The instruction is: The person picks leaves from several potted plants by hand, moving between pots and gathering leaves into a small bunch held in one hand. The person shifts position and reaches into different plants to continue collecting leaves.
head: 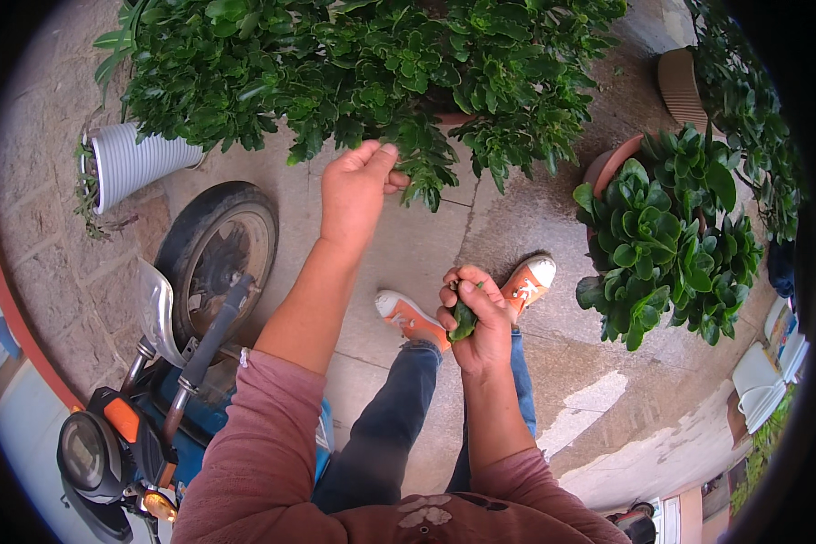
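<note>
My left hand (362, 185) reaches up to the lower edge of a large bushy potted plant (408, 61) with scalloped green leaves, likely a kalanchoe. Thumb and forefinger are pinched together at the foliage, and the leaf between them is mostly hidden. A drooping leafy stem (430, 163) hangs just right of these fingers. Lower down, before my body, my right hand (486, 319) is closed around several picked leaves (462, 321), green with some brownish parts. Under the foliage a strip of reddish pot rim (455, 118) shows.
On the left stand a motorcycle's front wheel (221, 258) and headlight (85, 452). A white ribbed pot (143, 163) lies tilted by the stone paving. To the right are a round-leaved succulent (653, 238) in a terracotta pot (615, 163) and a beige ribbed pot (680, 88). Tiled floor (408, 251) lies between.
</note>
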The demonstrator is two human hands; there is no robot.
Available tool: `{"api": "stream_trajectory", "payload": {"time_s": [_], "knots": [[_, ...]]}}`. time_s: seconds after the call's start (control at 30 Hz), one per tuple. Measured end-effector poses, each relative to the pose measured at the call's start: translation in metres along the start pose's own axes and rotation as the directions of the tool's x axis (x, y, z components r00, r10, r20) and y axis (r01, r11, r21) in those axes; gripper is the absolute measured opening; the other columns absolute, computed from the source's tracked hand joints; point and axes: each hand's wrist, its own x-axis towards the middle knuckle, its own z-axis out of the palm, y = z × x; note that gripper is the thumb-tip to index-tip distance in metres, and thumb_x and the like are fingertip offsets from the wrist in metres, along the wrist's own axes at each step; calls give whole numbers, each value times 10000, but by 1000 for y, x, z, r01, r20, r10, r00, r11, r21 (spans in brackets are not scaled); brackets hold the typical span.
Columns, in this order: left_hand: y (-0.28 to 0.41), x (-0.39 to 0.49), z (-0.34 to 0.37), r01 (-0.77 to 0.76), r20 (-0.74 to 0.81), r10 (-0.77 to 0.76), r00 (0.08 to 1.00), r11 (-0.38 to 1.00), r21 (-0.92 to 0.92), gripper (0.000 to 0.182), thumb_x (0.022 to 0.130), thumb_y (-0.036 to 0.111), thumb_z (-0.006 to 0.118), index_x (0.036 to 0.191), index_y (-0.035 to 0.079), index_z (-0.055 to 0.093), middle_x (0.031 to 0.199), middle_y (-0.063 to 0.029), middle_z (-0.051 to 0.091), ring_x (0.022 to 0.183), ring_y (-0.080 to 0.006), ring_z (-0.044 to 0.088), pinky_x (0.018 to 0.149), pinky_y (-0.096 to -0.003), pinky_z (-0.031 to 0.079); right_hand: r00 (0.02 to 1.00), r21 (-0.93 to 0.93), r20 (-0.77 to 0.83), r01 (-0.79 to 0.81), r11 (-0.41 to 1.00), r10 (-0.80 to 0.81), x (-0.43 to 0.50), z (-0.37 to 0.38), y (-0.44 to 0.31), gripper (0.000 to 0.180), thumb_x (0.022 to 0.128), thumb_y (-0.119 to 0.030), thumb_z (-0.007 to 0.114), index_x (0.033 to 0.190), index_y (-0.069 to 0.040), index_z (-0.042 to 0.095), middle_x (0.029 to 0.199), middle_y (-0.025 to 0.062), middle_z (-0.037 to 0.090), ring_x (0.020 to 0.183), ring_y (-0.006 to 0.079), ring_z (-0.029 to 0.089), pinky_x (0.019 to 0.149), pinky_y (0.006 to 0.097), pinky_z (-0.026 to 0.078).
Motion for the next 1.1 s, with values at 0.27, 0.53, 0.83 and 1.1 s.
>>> {"api": "stream_trajectory", "payload": {"time_s": [0.27, 0.53, 0.83, 1.1], "knots": [[-8, -5, 10, -152, -76, 164, 984, 978, 145, 198, 940, 204, 628, 953, 7, 610, 852, -35, 664, 709, -95, 614, 674, -249, 496, 1000, 9, -24, -12, 1000, 12, 0, 0, -2, 127, 909, -36, 574, 1017, -8, 636, 965, 111, 625, 771, 147, 586, 521, 254, 460], [-17, -19, 9, -597, 240, 651, 720, 406, 692, 157, 804, 96, 677, 934, 78, 592, 924, -66, 638, 837, -265, 627, 703, -374, 512, 999, -11, -42, -13, 1000, 12, 0, 4, -6, 129, 911, -47, 573, 1015, -4, 635, 942, 105, 623, 738, 144, 577, 517, 254, 458], [16, -6, 0, -616, 598, 487, 636, -146, 774, 164, 732, 34, 609, 885, 89, 585, 838, -91, 576, 790, -295, 606, 679, -405, 499, 998, -20, -52, -36, 999, 35, -1, 2, -8, 122, 910, -77, 587, 1016, -33, 627, 909, 94, 627, 597, 149, 548, 486, 260, 445], [21, 5, 9, -544, 718, 325, 616, -485, 685, 157, 688, 76, 614, 823, 88, 536, 794, -73, 572, 748, -250, 613, 663, -378, 490, 999, 26, -9, -51, 998, 52, -3, 3, -13, 123, 897, -31, 584, 1011, -42, 627, 985, 103, 609, 767, 152, 556, 516, 249, 444]]}}
